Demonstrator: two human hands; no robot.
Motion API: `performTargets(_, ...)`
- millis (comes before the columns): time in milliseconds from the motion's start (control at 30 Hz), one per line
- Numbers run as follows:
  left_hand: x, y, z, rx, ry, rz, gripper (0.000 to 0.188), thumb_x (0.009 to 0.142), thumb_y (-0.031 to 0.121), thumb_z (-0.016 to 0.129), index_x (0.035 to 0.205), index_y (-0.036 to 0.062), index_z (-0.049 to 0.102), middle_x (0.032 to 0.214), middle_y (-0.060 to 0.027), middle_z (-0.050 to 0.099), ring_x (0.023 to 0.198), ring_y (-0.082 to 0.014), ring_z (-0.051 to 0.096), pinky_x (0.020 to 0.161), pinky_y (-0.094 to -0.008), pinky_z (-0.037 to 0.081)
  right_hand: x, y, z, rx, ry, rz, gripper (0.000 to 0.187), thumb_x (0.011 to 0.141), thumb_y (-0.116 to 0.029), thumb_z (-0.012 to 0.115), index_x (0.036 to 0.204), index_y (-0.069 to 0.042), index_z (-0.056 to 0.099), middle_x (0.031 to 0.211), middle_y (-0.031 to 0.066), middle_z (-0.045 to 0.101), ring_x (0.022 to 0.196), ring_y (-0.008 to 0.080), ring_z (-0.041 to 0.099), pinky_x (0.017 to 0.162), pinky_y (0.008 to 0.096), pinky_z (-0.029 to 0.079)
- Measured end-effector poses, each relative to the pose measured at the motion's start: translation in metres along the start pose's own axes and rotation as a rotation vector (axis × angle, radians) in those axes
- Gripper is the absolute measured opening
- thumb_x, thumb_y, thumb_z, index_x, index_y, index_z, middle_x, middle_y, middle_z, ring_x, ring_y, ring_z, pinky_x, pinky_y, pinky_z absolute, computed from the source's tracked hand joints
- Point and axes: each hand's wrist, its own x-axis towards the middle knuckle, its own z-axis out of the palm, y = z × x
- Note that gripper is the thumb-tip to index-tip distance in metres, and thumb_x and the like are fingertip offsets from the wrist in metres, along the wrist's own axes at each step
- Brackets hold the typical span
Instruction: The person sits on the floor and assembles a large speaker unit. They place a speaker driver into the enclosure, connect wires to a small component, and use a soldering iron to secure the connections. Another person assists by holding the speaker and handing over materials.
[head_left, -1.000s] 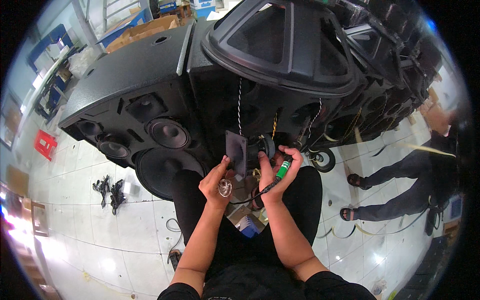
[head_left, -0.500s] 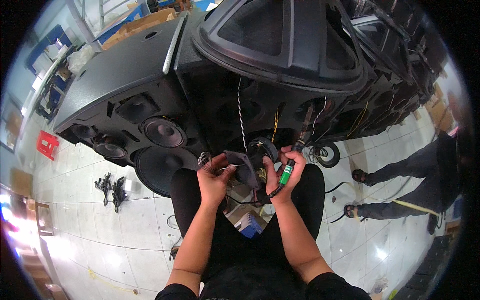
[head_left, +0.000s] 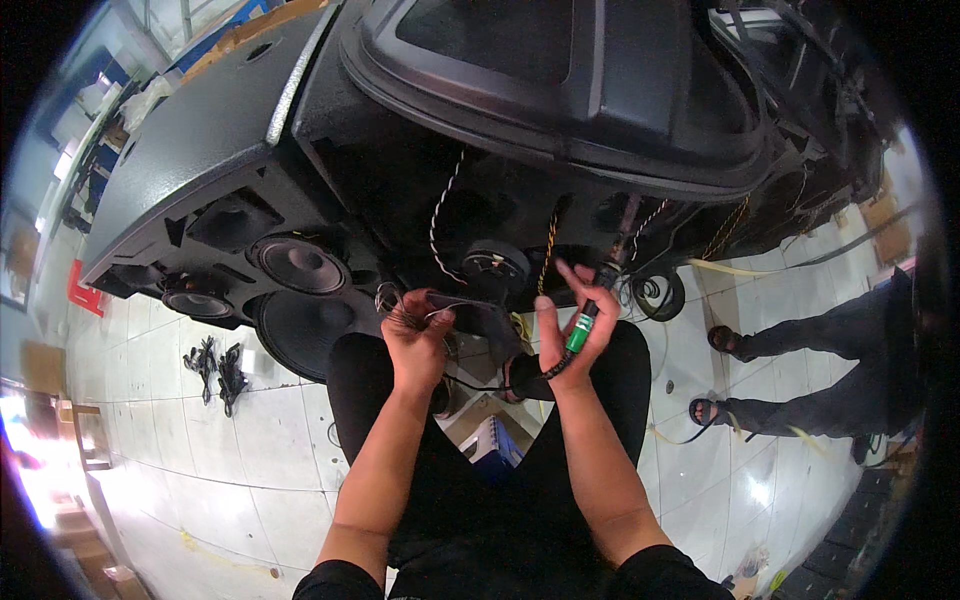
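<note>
My left hand [head_left: 418,345] is closed, pinching solder wire, whose loose coil [head_left: 386,298] sticks out past the fingers. It rests at the edge of a black horn-shaped part [head_left: 488,326]; whether it grips that too, I cannot tell. Just beyond lies a round black speaker driver [head_left: 495,262]. In my right hand [head_left: 575,345] is a soldering iron [head_left: 578,332] with a black handle and green band, its metal end pointing up and away. The thumb and a finger are spread off the handle. A black-and-white twisted wire [head_left: 434,228] and a yellow-and-black one [head_left: 549,252] hang from the cabinet.
Large black speaker cabinets [head_left: 215,130] fill the far side, with a big framed speaker [head_left: 560,110] on top. A blue-and-white box [head_left: 493,445] sits between my feet. Cables [head_left: 215,370] lie on the left floor tiles; a person's legs [head_left: 800,380] stand at right.
My right hand has come away from the speaker driver, its fingers spreading around the iron. The driver now sits farther off, and the horn part has tipped flatter. My left hand shifted slightly left.
</note>
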Motion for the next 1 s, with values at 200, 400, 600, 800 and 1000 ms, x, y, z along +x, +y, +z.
performTargets(200,0.034,-0.029,-0.001,0.13,0.164,0.062,0.026,0.077,-0.01,0.071,0.1,0.0001,0.063,0.085,0.0005,0.061,0.076,-0.0093,0.057,0.071,-0.0244,0.047,-0.006,-0.025,-0.032,-0.245,-0.057,-0.106,0.043,0.087,-0.003,0.068,0.118,-0.002,0.038,0.118,0.0205,0.049,0.107,0.0336,0.062,0.101,0.0467,0.042)
performTargets(400,0.048,-0.044,0.012,0.007,0.25,0.088,0.028,0.078,-0.01,0.072,0.103,-0.0021,0.064,0.09,-0.0026,0.065,0.08,-0.011,0.061,0.076,-0.0257,0.05,-0.016,-0.04,-0.039,-0.214,-0.053,-0.175,0.035,0.084,-0.01,0.068,0.107,-0.003,0.042,0.108,0.0285,0.059,0.098,0.0345,0.06,0.094,0.0493,0.044)
performTargets(600,0.067,-0.051,0.03,-0.091,0.27,0.075,0.029,0.079,-0.012,0.069,0.107,-0.0042,0.064,0.092,-0.0052,0.067,0.083,-0.014,0.064,0.079,-0.0283,0.052,-0.012,-0.04,-0.04,-0.206,-0.053,-0.145,0.036,0.083,-0.011,0.068,0.107,-0.006,0.042,0.108,0.0315,0.062,0.099,0.0351,0.06,0.098,0.0497,0.042)
performTargets(800,0.089,-0.062,0.031,-0.065,0.298,0.113,0.029,0.08,-0.013,0.068,0.108,-0.0054,0.063,0.097,-0.0075,0.067,0.085,-0.0152,0.064,0.08,-0.0289,0.053,-0.012,-0.038,-0.048,-0.23,-0.119,-0.141,0.035,0.083,-0.009,0.063,0.108,-0.004,0.04,0.11,0.025,0.055,0.1,0.0379,0.063,0.098,0.0523,0.041)
performTargets(1000,0.073,-0.074,0.02,-0.008,0.322,0.08,0.03,0.079,-0.01,0.07,0.108,-0.0034,0.064,0.098,-0.0063,0.068,0.086,-0.0149,0.064,0.081,-0.0293,0.051,-0.018,-0.026,-0.05,-0.203,-0.054,-0.103,0.035,0.085,-0.014,0.065,0.108,-0.004,0.04,0.11,0.026,0.057,0.101,0.0382,0.062,0.1,0.0519,0.04)
